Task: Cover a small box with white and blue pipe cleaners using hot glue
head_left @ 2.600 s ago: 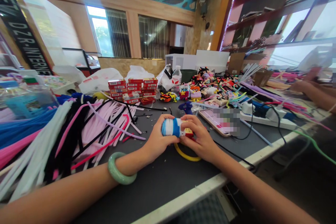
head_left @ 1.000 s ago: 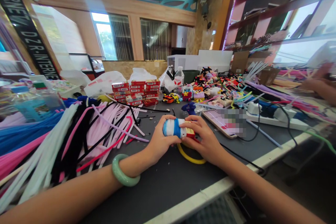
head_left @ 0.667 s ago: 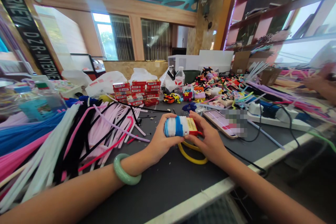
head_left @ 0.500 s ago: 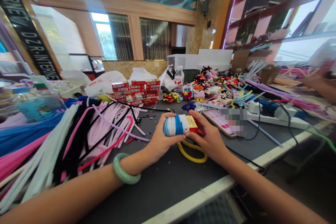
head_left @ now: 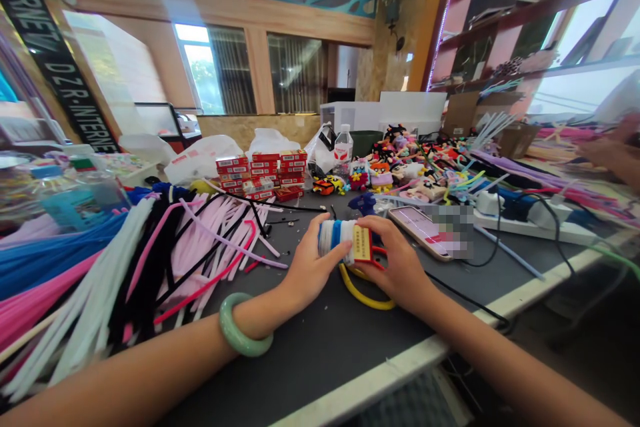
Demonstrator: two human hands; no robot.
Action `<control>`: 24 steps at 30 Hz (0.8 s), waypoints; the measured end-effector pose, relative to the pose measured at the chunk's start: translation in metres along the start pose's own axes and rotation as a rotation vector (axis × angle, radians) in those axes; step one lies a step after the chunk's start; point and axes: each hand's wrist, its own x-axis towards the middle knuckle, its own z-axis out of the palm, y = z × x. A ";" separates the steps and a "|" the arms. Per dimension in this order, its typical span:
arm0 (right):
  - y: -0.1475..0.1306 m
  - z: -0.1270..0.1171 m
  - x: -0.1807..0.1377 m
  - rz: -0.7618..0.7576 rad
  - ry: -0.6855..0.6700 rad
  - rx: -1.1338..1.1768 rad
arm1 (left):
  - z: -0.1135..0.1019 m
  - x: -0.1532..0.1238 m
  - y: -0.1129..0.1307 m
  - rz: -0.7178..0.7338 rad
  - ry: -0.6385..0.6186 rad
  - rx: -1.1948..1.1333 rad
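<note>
A small red and cream box (head_left: pixel 362 245) is held up over the dark table, its left part wrapped in white and blue pipe cleaners (head_left: pixel 330 233). Around the wrapped end curls my left hand (head_left: pixel 311 259), thumb lying across the front. My right hand (head_left: pixel 399 255) grips the bare end between thumb and fingers; a bit of red strand shows in the gap there. Directly below, a thick yellow loop (head_left: pixel 367 298) lies on the table. A green bangle (head_left: pixel 240 323) circles my left wrist.
Loose pipe cleaners (head_left: pixel 205 233) spread over the left side. Behind stand stacked red boxes (head_left: pixel 233 173) and a pile of small dolls (head_left: pixel 400 170). A phone (head_left: pixel 419 232) and power strip (head_left: pixel 545 227) with cables lie right. Another person's blurred hand (head_left: pixel 617 157) shows at the right edge.
The box has turned a little, showing more of its cream face. My left thumb has moved up from the lower edge onto the wrapped front.
</note>
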 end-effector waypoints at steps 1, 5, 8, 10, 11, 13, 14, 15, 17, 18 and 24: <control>-0.001 0.000 0.000 -0.019 -0.005 -0.002 | 0.000 0.000 0.000 0.019 -0.004 0.023; -0.004 0.000 -0.001 -0.127 -0.038 -0.024 | 0.001 0.000 0.000 -0.005 -0.069 0.020; -0.004 0.000 -0.002 -0.211 -0.054 -0.046 | 0.002 0.000 -0.001 -0.024 -0.074 0.007; -0.004 0.000 -0.001 -0.224 -0.055 -0.037 | 0.002 -0.001 -0.001 -0.027 -0.061 -0.022; -0.004 0.000 -0.001 -0.222 -0.051 -0.032 | 0.002 -0.001 -0.002 -0.025 -0.051 -0.040; -0.004 0.000 -0.001 -0.205 -0.025 -0.030 | 0.002 -0.001 -0.002 -0.006 -0.018 -0.067; -0.004 -0.001 -0.001 -0.196 -0.009 -0.031 | 0.002 -0.001 -0.003 0.012 0.003 -0.076; -0.005 -0.001 0.000 -0.189 0.004 -0.033 | 0.002 -0.001 -0.003 0.034 0.024 -0.082; -0.006 -0.002 0.000 -0.183 0.016 -0.035 | 0.002 -0.001 -0.004 0.082 0.064 -0.087; -0.006 -0.003 0.001 -0.180 0.016 -0.037 | 0.002 -0.002 -0.004 0.105 0.084 -0.084; -0.008 -0.004 0.003 -0.141 0.040 -0.059 | 0.002 -0.001 -0.008 0.226 0.172 -0.038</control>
